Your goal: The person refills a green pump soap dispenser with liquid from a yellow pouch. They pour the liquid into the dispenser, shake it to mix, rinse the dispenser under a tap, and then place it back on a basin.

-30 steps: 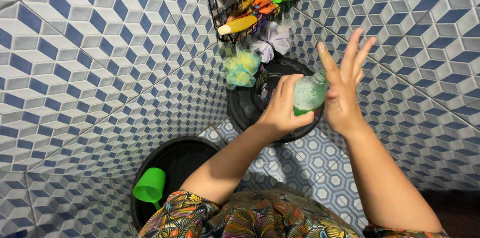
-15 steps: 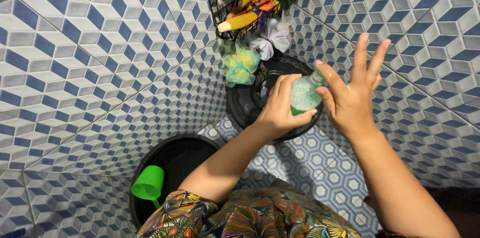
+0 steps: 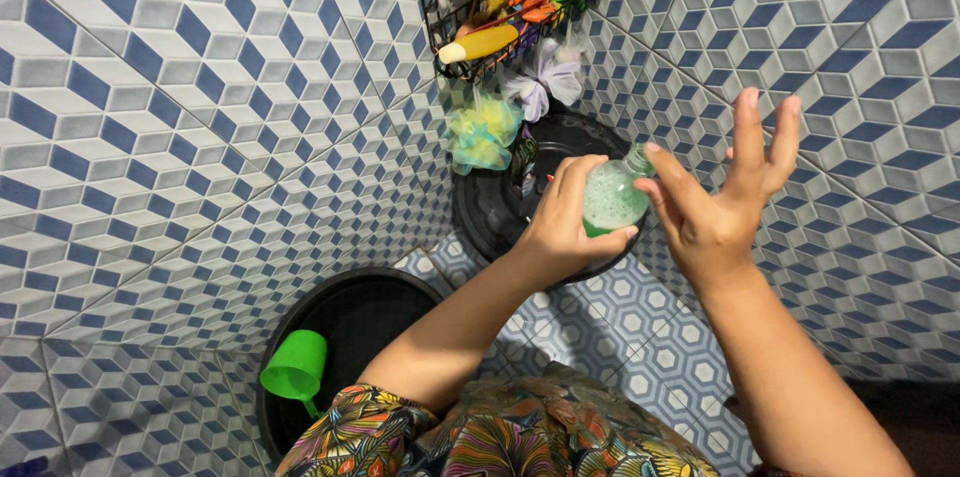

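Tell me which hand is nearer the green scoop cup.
Left. The left hand, gripping the foamy bottle, sits closer to the green scoop cup; the right hand is beyond the bottle, farther away.

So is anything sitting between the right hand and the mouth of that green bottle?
Nothing visible. The left hand grips the green bottle around its body; the right hand is open right beside its top, forefinger at the mouth.

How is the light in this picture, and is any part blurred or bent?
Head view: soft, even light; a faint shadow lies on the floor under the left forearm. The small clear bottle of green liquid and both hands look sharp. Tile lines bend toward the edges, a wide-lens distortion. No strong glare.
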